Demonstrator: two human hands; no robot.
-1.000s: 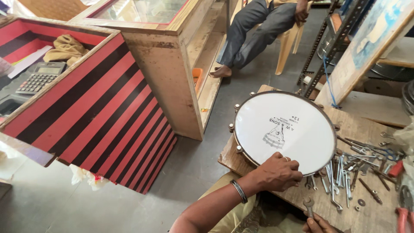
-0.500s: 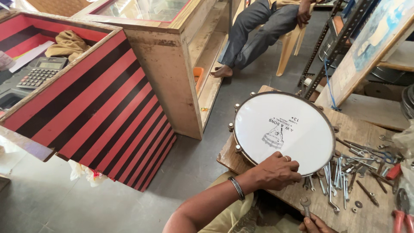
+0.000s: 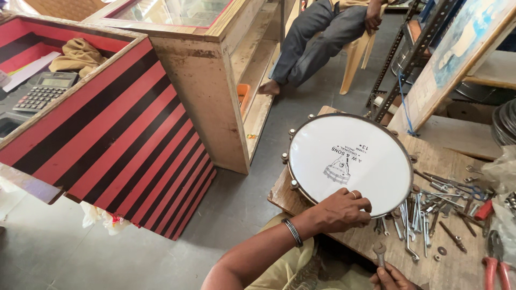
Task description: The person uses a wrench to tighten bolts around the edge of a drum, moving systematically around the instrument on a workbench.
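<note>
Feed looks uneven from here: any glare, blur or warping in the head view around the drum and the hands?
Head view: sharp, daylit, with soft shadows. The white drum head is bright, but its print stays readable, so there is no blown glare. The left hand on the rim is crisp. The right hand, holding a spanner, is cut by the bottom edge. Wide-angle warping bends the striped box and the edges.

Bright, even daylight, no harsh glare; white drum head (image 3: 348,162) is the brightest patch but keeps its detail. Soft shadow on the floor (image 3: 236,215) under the striped counter (image 3: 115,145). Focus sharp throughout, slight wide-angle stretch at corners.
</note>
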